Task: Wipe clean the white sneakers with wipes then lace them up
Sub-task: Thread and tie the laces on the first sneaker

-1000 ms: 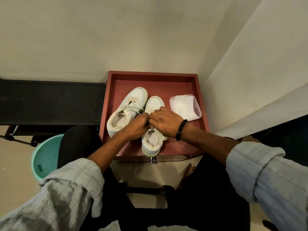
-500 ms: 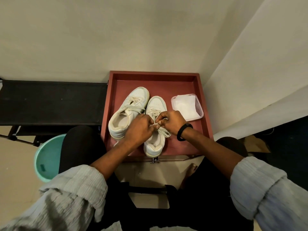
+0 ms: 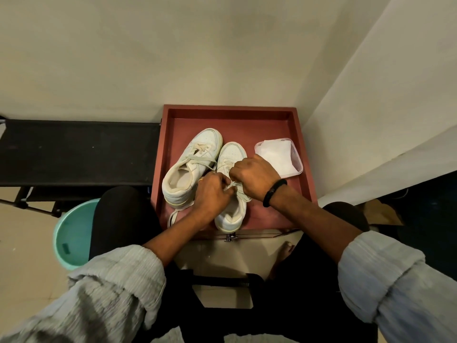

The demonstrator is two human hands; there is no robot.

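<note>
Pinching the pale flat shoelace (image 3: pixel 239 192) of the white low-top sneaker at centre frame (image 3: pixel 232 154), the two hands meet knuckle to knuckle over its tongue. The left hand (image 3: pixel 212 191) has its fingers curled inward with the tips closed on the lace; the right hand (image 3: pixel 252 178), with a black band (image 3: pixel 273 191) at the wrist, is bunched into a loose fist, thumb and forefinger gripping the same lace from the other side. That shoe stands upright, its toe toward the top of the frame. Touching it on the left lies the second white sneaker (image 3: pixel 190 167), angled, its laces crossed over the tongue. Both rest in a dark red square tray (image 3: pixel 230 115). Right of the shoes, in the tray, sits a clear plastic tub of white wipes (image 3: pixel 277 154). A pale strip (image 3: pixel 173 216) curls at the tray's lower left edge. A teal bucket (image 3: pixel 74 233) stands at lower left, below a black bench (image 3: pixel 74 149).
</note>
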